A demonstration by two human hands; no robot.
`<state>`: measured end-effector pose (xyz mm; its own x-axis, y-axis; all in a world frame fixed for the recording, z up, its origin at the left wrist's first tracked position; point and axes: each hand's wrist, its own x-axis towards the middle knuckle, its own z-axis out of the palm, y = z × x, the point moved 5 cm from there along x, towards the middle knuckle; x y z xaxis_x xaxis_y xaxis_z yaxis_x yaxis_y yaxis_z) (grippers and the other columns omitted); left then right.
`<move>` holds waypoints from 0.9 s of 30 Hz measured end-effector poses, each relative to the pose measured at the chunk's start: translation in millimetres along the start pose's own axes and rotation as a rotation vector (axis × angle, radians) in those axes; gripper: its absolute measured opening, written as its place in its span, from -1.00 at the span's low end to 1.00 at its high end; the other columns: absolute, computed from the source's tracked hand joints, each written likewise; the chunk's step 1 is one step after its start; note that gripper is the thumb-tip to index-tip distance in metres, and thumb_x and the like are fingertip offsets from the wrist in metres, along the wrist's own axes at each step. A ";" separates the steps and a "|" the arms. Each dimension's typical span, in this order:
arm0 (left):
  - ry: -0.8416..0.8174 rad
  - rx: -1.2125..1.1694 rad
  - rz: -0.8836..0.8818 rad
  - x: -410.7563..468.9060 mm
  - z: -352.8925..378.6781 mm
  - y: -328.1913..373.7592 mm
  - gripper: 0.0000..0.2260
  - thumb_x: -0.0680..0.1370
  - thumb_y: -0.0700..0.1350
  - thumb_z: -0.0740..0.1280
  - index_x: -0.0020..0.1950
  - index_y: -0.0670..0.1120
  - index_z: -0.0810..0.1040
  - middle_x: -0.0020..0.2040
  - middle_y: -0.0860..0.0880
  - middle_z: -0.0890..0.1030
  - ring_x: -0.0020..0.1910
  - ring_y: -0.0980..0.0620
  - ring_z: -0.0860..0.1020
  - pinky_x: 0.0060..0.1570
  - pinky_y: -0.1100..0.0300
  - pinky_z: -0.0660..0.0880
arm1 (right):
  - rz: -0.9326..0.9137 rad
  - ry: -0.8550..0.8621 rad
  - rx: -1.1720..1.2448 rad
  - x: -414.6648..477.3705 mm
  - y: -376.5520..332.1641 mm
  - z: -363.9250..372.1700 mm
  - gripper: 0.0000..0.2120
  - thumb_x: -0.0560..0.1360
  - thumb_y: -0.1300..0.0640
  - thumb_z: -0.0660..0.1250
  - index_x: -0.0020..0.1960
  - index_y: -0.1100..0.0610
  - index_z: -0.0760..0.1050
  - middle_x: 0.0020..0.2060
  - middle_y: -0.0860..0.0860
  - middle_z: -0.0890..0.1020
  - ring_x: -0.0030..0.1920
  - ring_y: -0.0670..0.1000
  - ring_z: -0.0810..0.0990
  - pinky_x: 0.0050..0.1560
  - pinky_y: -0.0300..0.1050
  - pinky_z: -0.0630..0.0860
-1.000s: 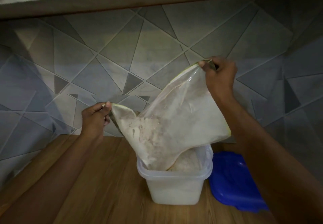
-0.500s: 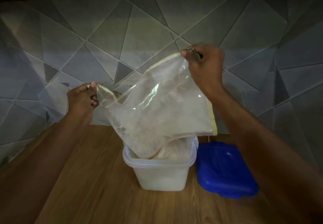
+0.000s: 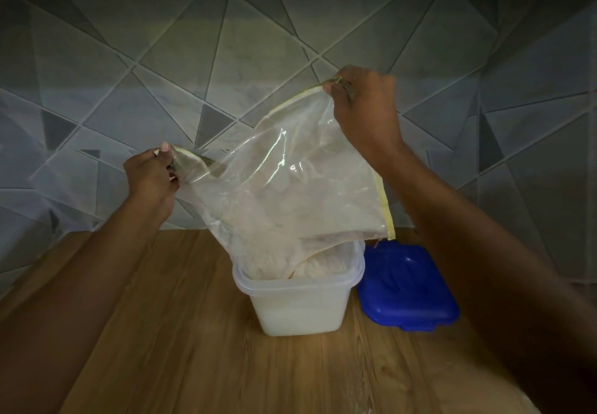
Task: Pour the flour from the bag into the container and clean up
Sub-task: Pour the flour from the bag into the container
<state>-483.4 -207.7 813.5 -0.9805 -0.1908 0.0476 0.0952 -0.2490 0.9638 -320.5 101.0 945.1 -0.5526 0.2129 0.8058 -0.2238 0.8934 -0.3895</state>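
Note:
A clear plastic bag (image 3: 290, 187) with yellow edging hangs upside down over a white translucent container (image 3: 300, 310). Its open mouth dips inside the container's rim. My left hand (image 3: 150, 178) pinches the bag's lower left corner. My right hand (image 3: 365, 113) pinches the upper corner, held higher. The bag looks nearly empty, with only a film of flour on its walls. White flour (image 3: 319, 266) is heaped inside the container, close to the rim.
A blue lid (image 3: 407, 287) lies flat on the wooden counter (image 3: 161, 333) just right of the container. A grey tiled wall (image 3: 226, 58) stands close behind. Pale dust marks the counter at the bottom right.
The flour that filled the bag's lower half a second ago has dropped into the container. The bag now hangs see-through, and both hands still hold its corners.

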 end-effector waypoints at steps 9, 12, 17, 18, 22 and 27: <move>-0.097 -0.029 0.028 1.6 21.5 18.0 -0.81 0.62 -0.13 0.36 -0.17 -0.15 0.58 -0.24 -0.05 0.56 -0.29 0.07 0.55 -0.28 0.17 0.59 | 0.172 0.119 -0.082 -8.2 13.8 -14.5 -0.78 0.61 0.08 0.32 -0.04 0.21 0.64 -0.18 0.08 0.69 -0.23 0.00 0.60 -0.08 -0.34 0.49; -0.094 -0.019 0.038 0.0 32.3 28.1 -0.84 0.63 -0.12 0.36 -0.11 -0.16 0.59 -0.25 -0.05 0.53 -0.31 0.08 0.52 -0.31 0.22 0.57 | 0.194 0.162 -0.057 -9.5 14.2 -23.2 -0.78 0.61 0.07 0.31 0.00 0.20 0.65 -0.12 0.11 0.70 -0.11 0.12 0.65 0.12 0.06 0.58; -0.088 -0.018 0.076 0.4 44.3 47.3 -0.85 0.63 -0.15 0.36 -0.12 -0.14 0.61 -0.12 -0.12 0.58 -0.16 -0.02 0.55 -0.22 0.16 0.60 | 0.139 0.198 -0.056 -1.8 8.4 -40.9 -0.78 0.60 0.08 0.30 0.05 0.19 0.66 -0.09 0.04 0.70 -0.16 -0.02 0.56 0.13 -0.24 0.48; -0.083 -0.008 0.084 0.1 47.0 48.9 -0.84 0.63 -0.16 0.35 -0.14 -0.13 0.61 -0.14 -0.10 0.58 -0.16 -0.02 0.55 -0.22 0.17 0.60 | 0.140 0.191 -0.049 -1.0 8.6 -45.0 -0.78 0.61 0.08 0.30 0.06 0.19 0.66 -0.10 0.01 0.69 -0.17 -0.07 0.53 0.05 -0.43 0.40; -0.065 0.022 0.087 -4.4 57.6 46.7 -0.87 0.63 -0.13 0.36 -0.01 -0.18 0.64 -0.15 -0.07 0.62 -0.24 0.03 0.61 -0.29 0.15 0.63 | 0.052 0.153 -0.016 -4.5 6.6 -51.3 -0.79 0.59 0.12 0.32 -0.03 0.24 0.66 -0.23 0.05 0.65 -0.34 -0.10 0.46 -0.16 -0.41 0.36; -0.046 -0.001 0.039 -1.1 64.3 35.7 -0.76 0.61 -0.11 0.39 0.15 -0.27 0.63 -0.11 -0.10 0.65 -0.20 -0.03 0.64 -0.23 0.16 0.65 | -0.044 0.137 0.025 -8.1 0.9 -54.3 -0.81 0.54 0.18 0.34 -0.19 0.27 0.59 -0.38 0.09 0.59 -0.44 -0.07 0.41 -0.35 -0.30 0.29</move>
<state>-490.0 -155.3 864.8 -0.9829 -0.1564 0.0971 0.1336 -0.2435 0.9607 -272.7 121.5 962.4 -0.4278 0.2269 0.8749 -0.2660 0.8935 -0.3618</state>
